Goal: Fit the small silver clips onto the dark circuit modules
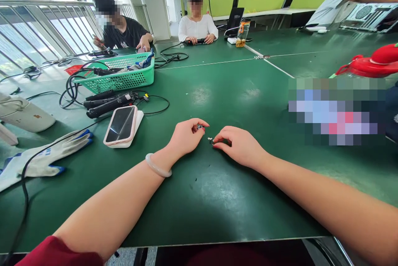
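My left hand [189,134], with a pale bangle [158,167] on its wrist, is closed in a pinch. Between its thumb and fingers shows a small dark and silvery part [199,126], too small to name. Close by on the right, my right hand [238,143] pinches another tiny black and silver part [210,140] at its fingertips. Both hands rest low over the green table [230,204], a short gap apart, and the two parts do not touch. A few dark specks lie on the tabletop below the hands.
Left of my hands lie a phone [120,126] on a white object, black handled tools [108,103] with cables, and a work glove [46,156]. Behind them stands a green basket [124,80]. A red object [370,63] and a blurred patch are at right. Several people are around the table.
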Tool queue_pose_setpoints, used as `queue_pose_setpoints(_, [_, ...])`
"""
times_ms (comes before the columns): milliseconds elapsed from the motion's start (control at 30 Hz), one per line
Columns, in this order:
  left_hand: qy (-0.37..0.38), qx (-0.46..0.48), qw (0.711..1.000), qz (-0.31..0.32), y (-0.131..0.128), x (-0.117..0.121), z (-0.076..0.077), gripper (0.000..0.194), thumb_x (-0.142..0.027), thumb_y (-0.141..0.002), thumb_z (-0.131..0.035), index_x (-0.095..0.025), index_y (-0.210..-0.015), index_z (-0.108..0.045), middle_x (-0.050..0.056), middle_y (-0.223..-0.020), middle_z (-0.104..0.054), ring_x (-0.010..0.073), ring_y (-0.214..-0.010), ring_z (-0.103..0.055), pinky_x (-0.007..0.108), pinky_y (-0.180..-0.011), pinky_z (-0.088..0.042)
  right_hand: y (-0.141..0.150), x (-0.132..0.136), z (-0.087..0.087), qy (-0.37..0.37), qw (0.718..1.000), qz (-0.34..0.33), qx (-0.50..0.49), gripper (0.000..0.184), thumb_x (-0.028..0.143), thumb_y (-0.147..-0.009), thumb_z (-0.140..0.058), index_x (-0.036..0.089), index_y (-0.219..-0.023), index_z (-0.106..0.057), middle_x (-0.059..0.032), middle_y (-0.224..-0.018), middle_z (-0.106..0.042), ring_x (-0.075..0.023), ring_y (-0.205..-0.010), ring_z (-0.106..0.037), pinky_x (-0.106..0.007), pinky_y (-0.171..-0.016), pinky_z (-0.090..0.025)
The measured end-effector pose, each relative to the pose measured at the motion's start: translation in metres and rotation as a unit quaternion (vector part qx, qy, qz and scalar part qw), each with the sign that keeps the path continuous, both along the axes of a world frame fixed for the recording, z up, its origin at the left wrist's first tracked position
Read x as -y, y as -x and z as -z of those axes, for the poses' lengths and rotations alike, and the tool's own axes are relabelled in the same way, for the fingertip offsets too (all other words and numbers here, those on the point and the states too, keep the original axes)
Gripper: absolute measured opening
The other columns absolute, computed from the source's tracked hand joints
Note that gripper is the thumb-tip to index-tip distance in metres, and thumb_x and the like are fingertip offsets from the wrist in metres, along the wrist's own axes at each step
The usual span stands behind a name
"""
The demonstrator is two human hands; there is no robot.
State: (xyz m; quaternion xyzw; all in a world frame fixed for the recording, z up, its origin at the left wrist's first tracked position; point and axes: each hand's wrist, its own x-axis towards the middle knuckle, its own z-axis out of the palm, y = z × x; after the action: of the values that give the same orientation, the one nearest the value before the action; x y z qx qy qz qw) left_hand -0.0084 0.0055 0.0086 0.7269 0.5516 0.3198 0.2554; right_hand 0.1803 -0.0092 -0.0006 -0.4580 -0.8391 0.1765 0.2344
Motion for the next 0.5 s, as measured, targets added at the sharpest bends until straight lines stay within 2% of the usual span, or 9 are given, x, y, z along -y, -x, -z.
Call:
queue_pose_setpoints(233, [0.026, 0.013, 0.999, 0.026, 0.0015, -0.0009, 0.0055, 0.025, -0.029, -0.08, -0.054, -0.022, -0.1, -0.068, 0.0, -0.072, -0.065, 0.0134, -0.066, -0.058, 0.027, -0.069, -0.046, 0.0035, 0.0016, 0.0043, -0.041, 0.997, -0.007, 0.064, 0.015, 0.027, -0.085, -0.058, 0.021, -0.08, -0.07, -0.0039, -0.085, -0.066, -0.0194, -0.084, -0.06, -0.033, -0.076, -0.047])
queue_pose_setpoints(500, [0.057, 0.062, 0.995, 0.049, 0.0023, -0.0008, 0.0055, 0.029, -0.015, -0.078, -0.056, -0.021, -0.104, -0.067, 0.001, -0.085, -0.07, 0.0134, -0.075, -0.064, 0.027, -0.077, -0.05, 0.0039, -0.0001, 0.0016, -0.045, 0.996, -0.013, 0.072, 0.016, 0.02, -0.087, -0.052, 0.018, -0.08, -0.066, -0.0048, -0.085, -0.064, -0.0176, -0.078, -0.06, -0.031, -0.072, -0.046])
